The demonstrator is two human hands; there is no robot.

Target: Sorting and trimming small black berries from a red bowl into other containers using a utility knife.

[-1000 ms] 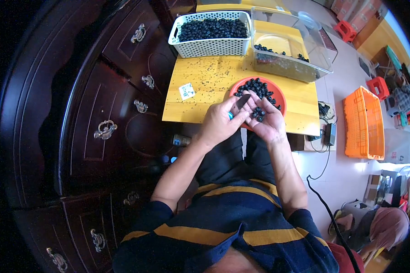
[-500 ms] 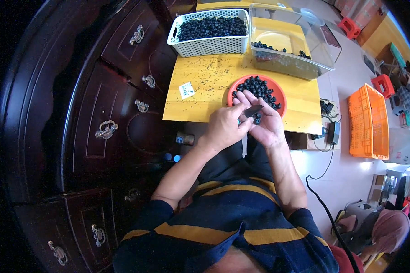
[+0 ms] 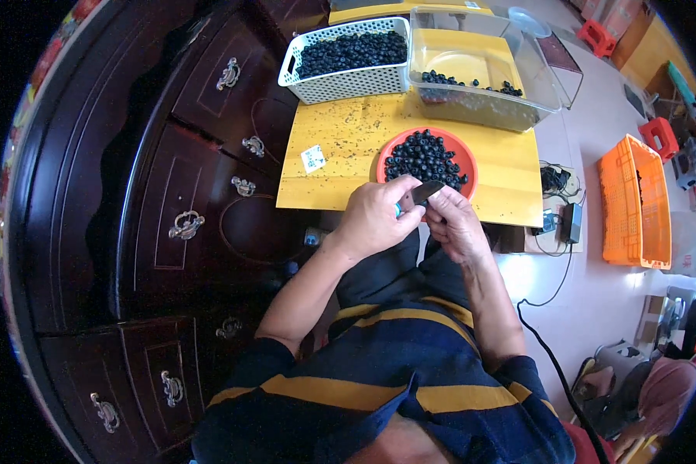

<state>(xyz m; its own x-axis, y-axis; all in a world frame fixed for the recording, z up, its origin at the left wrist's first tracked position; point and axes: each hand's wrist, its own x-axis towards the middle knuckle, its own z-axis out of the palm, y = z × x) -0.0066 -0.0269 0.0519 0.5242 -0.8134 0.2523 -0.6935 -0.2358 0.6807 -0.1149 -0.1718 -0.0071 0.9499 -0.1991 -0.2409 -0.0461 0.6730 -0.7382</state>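
Observation:
My left hand (image 3: pixel 375 216) is closed round a small knife, its short dark blade (image 3: pixel 428 191) sticking out to the right past the thumb; a bit of teal shows by the fingers. Close beside the blade is my right hand (image 3: pixel 458 224), fingers curled in over the small round black pieces it holds; the pieces themselves are hidden now. Both hands are just over the table's near edge, at the front rim of a red plate (image 3: pixel 472 166). Many small black pieces (image 3: pixel 424 158), some with a hole in them, are heaped on the plate.
A white perforated basket (image 3: pixel 348 87) full of black pieces and a clear plastic bin (image 3: pixel 483 108) holding fewer stand at the back of the yellow table (image 3: pixel 332 182). Dark crumbs and a white card (image 3: pixel 313 158) lie at left. An orange crate (image 3: pixel 634 205) stands on the floor at right.
My right hand, which lay palm up with a couple of black pieces in it, has curled its fingers closed beside the blade. More of the plate shows. The view has shifted slightly.

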